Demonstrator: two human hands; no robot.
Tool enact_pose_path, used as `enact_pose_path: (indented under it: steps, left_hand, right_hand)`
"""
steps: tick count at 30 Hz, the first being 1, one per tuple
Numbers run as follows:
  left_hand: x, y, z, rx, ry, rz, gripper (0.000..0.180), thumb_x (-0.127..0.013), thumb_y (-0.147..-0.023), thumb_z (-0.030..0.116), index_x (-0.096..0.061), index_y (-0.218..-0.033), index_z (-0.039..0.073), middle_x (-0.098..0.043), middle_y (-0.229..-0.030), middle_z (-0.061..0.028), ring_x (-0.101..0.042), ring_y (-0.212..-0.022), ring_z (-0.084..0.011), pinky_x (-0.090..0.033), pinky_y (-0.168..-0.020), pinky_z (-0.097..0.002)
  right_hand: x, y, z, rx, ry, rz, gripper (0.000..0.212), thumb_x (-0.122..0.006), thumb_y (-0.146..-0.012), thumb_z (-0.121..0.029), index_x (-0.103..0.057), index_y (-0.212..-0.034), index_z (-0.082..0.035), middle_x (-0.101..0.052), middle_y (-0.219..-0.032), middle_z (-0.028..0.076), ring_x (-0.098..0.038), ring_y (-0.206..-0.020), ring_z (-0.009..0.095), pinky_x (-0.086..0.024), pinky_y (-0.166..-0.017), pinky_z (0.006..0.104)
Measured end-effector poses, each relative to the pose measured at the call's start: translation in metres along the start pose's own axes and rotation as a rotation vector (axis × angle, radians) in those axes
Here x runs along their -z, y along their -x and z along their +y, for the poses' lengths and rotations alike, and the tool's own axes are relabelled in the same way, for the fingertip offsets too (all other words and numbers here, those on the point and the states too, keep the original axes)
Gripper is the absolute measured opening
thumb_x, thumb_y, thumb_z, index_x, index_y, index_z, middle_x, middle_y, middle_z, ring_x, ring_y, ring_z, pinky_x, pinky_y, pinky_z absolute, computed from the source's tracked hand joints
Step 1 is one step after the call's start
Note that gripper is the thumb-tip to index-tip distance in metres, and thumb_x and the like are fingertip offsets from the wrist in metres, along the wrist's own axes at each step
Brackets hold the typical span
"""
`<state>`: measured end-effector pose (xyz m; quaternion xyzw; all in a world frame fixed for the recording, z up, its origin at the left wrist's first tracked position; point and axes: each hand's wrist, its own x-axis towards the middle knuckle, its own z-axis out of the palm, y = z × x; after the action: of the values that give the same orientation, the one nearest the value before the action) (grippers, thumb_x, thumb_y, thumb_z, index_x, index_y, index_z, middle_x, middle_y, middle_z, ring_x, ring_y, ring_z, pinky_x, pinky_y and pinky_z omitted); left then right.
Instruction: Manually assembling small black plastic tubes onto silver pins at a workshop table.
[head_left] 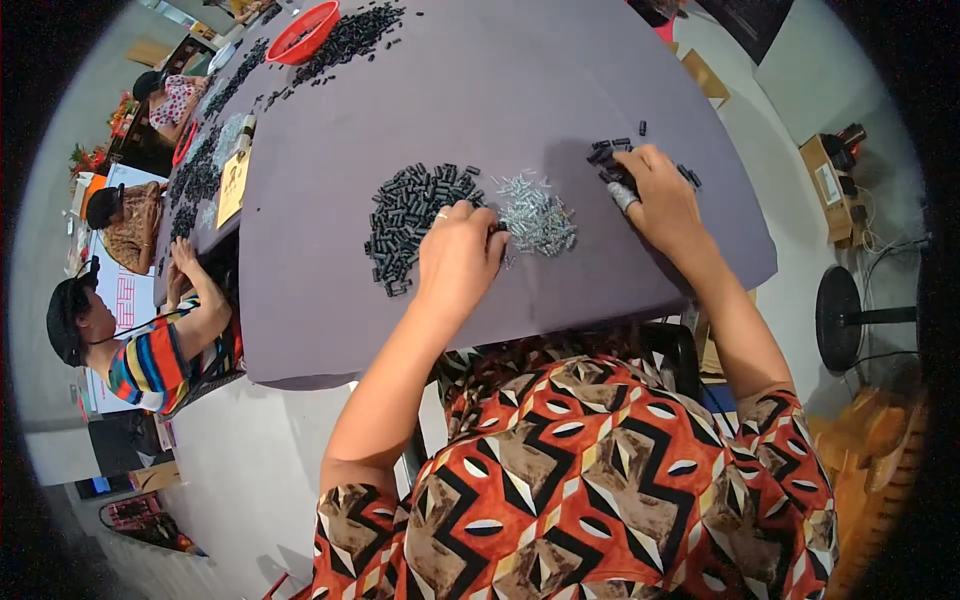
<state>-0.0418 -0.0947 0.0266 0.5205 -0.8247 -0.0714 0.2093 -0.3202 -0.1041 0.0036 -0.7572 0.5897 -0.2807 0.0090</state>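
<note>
Between a heap of small black cylinders [392,222] and slim silvery metal pieces [543,217], I'm watching the left hand [458,245] pinching one cylinder [501,228]; the right hand [655,195] is resting over scattered cylinders [601,155], grip unclear.

This looks like a workshop or shared workroom where small parts are handled in bulk. On the big grey table [600,60] lie a heap of short black cylinders [415,215] and a pile of silvery pieces [543,222]. A red basin [318,42] stands at the table's far end; to its left, co-workers [130,225] sit before more black parts [195,180].
</note>
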Motion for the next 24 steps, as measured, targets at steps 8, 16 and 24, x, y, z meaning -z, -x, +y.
enact_pose_path:
  steps: [8, 16, 24]
  left_hand:
    - [-0.006, -0.013, -0.001, 0.005, 0.011, -0.056, 0.017, -0.071, -0.078, 0.012, -0.065, -0.09, 0.002, -0.06, -0.086, -0.0134, -0.059, -0.089, -0.0336, -0.048, -0.077, -0.0426]
    - [0.021, 0.023, -0.004, 0.101, 0.187, 0.07, 0.013, -0.067, -0.081, 0.006, -0.061, -0.091, 0.001, -0.058, -0.085, -0.0126, -0.058, -0.08, -0.0284, -0.048, -0.074, -0.0365]
    - [0.021, 0.087, -0.009, 0.516, 0.932, 0.022, 0.008, -0.064, -0.09, 0.002, -0.061, -0.097, 0.0, -0.065, -0.084, 0.0001, -0.06, -0.074, -0.0082, -0.047, -0.065, -0.0215]
  right_hand:
    - [-0.001, 0.003, -0.022, 0.158, -0.063, 0.107, 0.032, -0.068, -0.077, -0.006, -0.064, -0.108, -0.007, -0.057, -0.111, 0.01, -0.057, -0.102, 0.03, -0.049, -0.086, 0.041]
    - [-0.018, 0.019, -0.09, 0.396, -0.357, -0.047, 0.026, -0.066, -0.064, -0.001, -0.065, -0.09, -0.005, -0.058, -0.108, 0.008, -0.055, -0.099, 0.029, -0.049, -0.085, 0.0392]
    - [-0.034, 0.018, -0.106, 0.397, -0.252, -0.087, 0.019, -0.065, -0.066, 0.0, -0.063, -0.085, -0.004, -0.057, -0.104, 0.007, -0.053, -0.1, 0.028, -0.049, -0.084, 0.0388]
